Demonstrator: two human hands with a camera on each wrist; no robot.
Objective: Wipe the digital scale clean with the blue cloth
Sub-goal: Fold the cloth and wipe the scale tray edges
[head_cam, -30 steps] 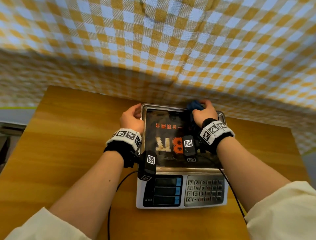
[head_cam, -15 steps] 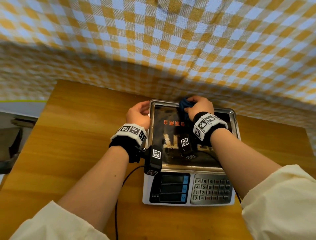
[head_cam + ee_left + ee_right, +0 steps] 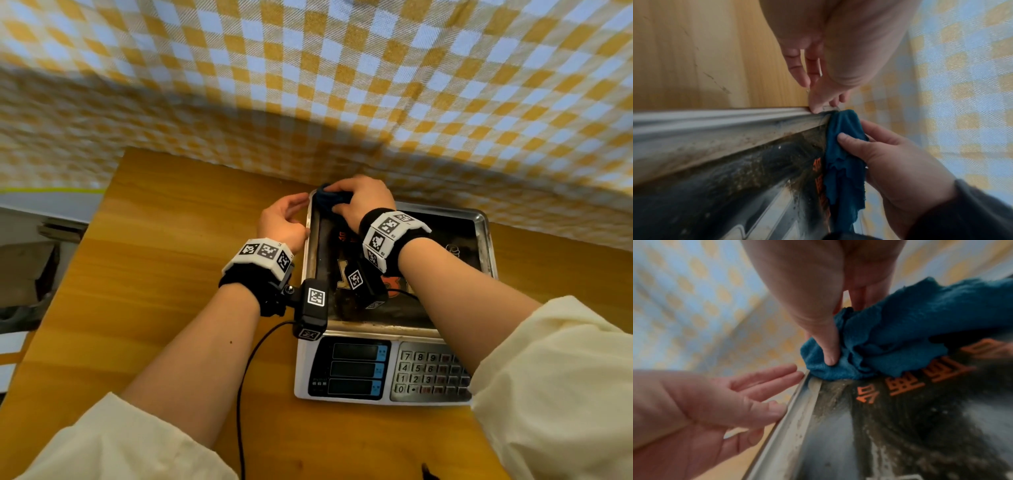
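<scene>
- The digital scale [image 3: 394,308] stands on the wooden table [image 3: 154,274], close to the person, its display and keypad facing them and its steel tray [image 3: 481,240] on top.
- The blue cloth [image 3: 330,198] is bunched at the tray's far left corner, pressed onto the tray floor and against the rim there.
- The right hand [image 3: 363,202] grips the cloth, fingers curled over it and the thumb [image 3: 828,352] dug into the folds, pushing it into the corner.
- The left hand [image 3: 282,222] holds nothing; its fingers are loosely spread, the tips touching the outer edge of the tray's left rim near that corner, apparently steadying the scale.
- Progress, as a judgement: wiping is under way but far from done. The wrist views show brown grime and speckled residue along the left rim [image 3: 715,129] and across the dark tray floor [image 3: 900,426] with its orange lettering.
- Still to do, by the look of it: the rest of the tray floor, the rims, and probably the display [image 3: 352,370] and keypad [image 3: 431,373], where no cloth is now.
- A yellow checked cloth [image 3: 308,85] hangs behind the table.
</scene>
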